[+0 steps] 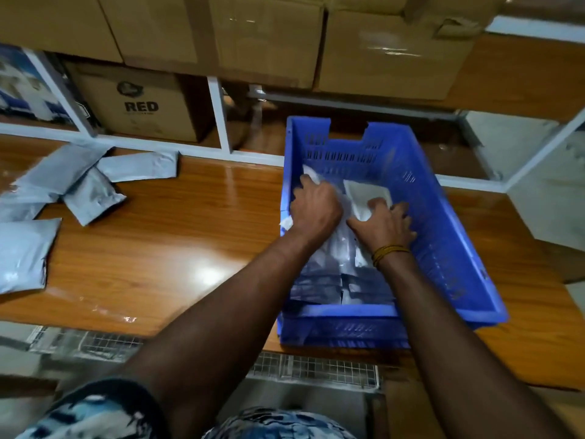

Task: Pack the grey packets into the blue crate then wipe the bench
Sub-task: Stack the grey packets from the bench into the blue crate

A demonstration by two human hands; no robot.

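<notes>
A blue crate stands on the right part of the wooden bench. Both my hands are inside it, on a stack of grey packets. My left hand grips the far end of a packet near the crate's left wall. My right hand lies spread on top of the stack, fingers pressing down, beside a pale packet. Several more grey packets lie loose at the bench's left, with one large packet nearer the front edge.
Cardboard boxes fill the shelf behind the bench, one marked RED in a white-framed bay. A wire mesh rack shows below the bench's front edge. The bench between the loose packets and the crate is glossy wood.
</notes>
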